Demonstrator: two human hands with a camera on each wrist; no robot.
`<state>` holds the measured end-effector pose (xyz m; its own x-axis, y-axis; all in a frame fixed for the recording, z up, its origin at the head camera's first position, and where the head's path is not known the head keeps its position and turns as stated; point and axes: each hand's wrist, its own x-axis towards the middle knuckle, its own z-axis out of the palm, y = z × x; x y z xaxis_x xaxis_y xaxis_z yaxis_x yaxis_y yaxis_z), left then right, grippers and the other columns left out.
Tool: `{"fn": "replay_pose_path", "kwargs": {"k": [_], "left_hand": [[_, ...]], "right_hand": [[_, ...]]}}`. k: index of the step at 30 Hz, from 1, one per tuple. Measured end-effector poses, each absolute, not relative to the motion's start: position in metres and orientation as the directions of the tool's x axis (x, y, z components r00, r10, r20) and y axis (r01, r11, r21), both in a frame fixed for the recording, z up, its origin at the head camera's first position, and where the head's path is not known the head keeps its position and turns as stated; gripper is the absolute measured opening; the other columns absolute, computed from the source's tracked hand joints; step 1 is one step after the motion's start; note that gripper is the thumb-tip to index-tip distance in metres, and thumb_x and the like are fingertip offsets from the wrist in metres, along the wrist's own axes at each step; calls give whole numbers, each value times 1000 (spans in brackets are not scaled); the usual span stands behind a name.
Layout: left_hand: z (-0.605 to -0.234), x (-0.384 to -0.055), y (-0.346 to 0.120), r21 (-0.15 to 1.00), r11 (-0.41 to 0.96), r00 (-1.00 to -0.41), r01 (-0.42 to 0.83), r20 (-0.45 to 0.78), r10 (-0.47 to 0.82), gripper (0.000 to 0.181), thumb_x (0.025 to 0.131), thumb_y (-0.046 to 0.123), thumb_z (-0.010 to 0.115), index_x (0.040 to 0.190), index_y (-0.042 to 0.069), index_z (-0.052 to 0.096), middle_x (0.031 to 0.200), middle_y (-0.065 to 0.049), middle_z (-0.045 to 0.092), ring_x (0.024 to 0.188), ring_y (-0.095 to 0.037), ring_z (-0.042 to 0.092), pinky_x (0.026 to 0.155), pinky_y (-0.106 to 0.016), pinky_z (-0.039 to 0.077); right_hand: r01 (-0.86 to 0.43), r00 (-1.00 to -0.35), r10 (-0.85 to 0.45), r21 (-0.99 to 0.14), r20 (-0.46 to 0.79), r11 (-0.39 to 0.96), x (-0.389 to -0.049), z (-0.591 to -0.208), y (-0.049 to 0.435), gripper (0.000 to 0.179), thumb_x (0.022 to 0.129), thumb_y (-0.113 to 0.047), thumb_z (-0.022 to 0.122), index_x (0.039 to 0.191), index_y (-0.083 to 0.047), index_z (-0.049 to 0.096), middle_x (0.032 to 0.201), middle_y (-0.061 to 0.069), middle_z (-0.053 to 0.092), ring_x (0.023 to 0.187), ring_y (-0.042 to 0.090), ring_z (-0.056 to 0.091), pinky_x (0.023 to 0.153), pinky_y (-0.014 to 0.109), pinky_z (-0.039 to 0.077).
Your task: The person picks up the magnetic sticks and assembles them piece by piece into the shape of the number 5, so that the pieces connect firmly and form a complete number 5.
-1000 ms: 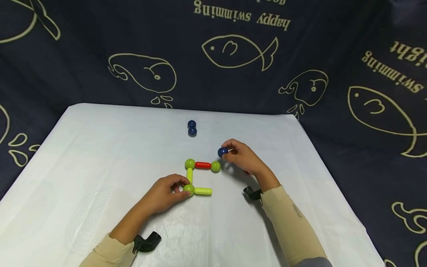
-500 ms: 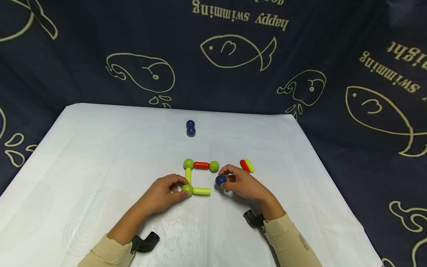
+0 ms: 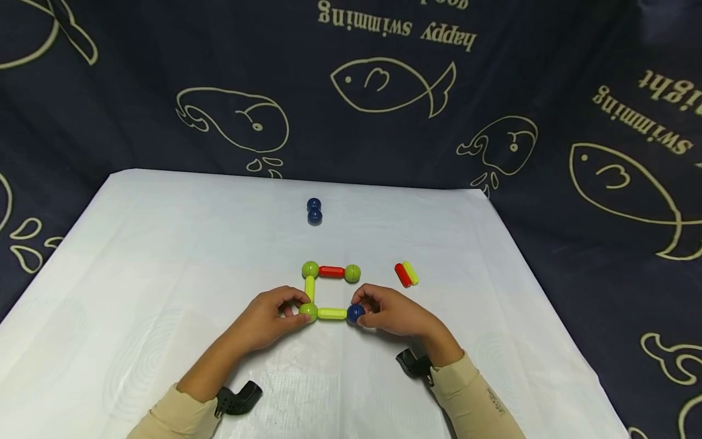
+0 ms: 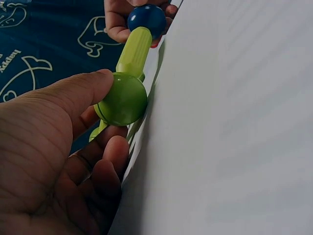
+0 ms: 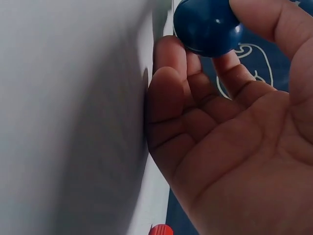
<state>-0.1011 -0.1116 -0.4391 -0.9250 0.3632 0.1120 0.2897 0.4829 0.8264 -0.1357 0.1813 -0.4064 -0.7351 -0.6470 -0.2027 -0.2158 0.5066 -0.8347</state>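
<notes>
So in the head view your left hand (image 3: 270,321) had the near green ball (image 3: 309,311) pinched at the corner, and your right hand (image 3: 396,311) was gripping a blue ball (image 3: 355,313) right at the free end of the lower lime rod (image 3: 332,314), looking like the two touched. The side lime rod (image 3: 309,289) ran from that corner up to the far green ball (image 3: 310,269), then a red rod (image 3: 331,272) went across to the end green ball (image 3: 353,273), all lying on the white table (image 3: 192,244). My read was that the step was seating the blue ball on the rod tip, and pinning the corner was a good call, since a sideways shove could've swung that open frame out of square. A straight push along the rod, no lifting, was the way to go. A spare red rod (image 3: 403,275) and spare lime rod (image 3: 410,272) lay side by side off to the right, and two more blue balls (image 3: 314,217) touched each other further back. In the left wrist view your thumb sat against the green ball and the rod pointed nicely at the blue one, though I couldn't tell if it met it dead centre. In the right wrist view your thumb and fingers held the blue ball from different sides; the joint itself wasn't visible there, so I'd have tested it gently before letting go.
</notes>
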Motion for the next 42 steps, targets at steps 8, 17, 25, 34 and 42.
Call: {"fn": "replay_pose_path", "kwargs": {"k": [8, 17, 25, 34, 42], "left_hand": [[-439, -102, -111, 824, 485, -926, 292, 116, 359, 22, 86, 24, 79, 105, 18, 70, 89, 10, 61, 76, -9, 54, 66, -27, 45], [-439, -102, -111, 826, 482, -925, 291, 115, 362, 22, 86, 25, 79, 105, 18, 70, 89, 10, 61, 77, -10, 53, 66, -27, 45], [-438, -102, -112, 827, 479, -924, 295, 120, 362, 21, 86, 23, 80, 105, 17, 70, 89, 10, 61, 77, -10, 54, 65, -27, 45], [-438, -103, -112, 822, 486, -924, 297, 120, 362, 22, 86, 24, 80, 105, 17, 70, 89, 10, 62, 76, -10, 54, 65, -27, 45], [-438, -102, -111, 825, 482, -924, 295, 117, 365, 22, 86, 23, 80, 105, 17, 70, 88, 10, 61, 76, -10, 54, 65, -26, 45]], "right_hand": [[-258, -739, -646, -805, -192, 534, -137, -410, 180, 20, 91, -6, 67, 108, -11, 60, 82, 0, 55, 76, 15, 50, 65, 25, 40], [-274, -748, -640, -795, -178, 542, -139, -408, 184, 22, 91, -7, 67, 112, -10, 61, 86, 0, 57, 79, 16, 51, 67, 26, 43], [-244, -897, -438, -762, -57, 600, -147, -392, 208, 25, 94, -15, 68, 116, -6, 62, 104, 6, 64, 86, 20, 57, 71, 34, 48], [-215, -962, -271, -677, 24, 704, -153, -394, 230, 29, 95, -18, 69, 118, -3, 61, 106, 8, 62, 87, 22, 59, 71, 36, 49], [-196, -963, -268, -652, -12, 732, -152, -399, 233, 33, 95, -19, 68, 120, -1, 60, 110, 13, 58, 87, 23, 53, 75, 38, 47]]}}
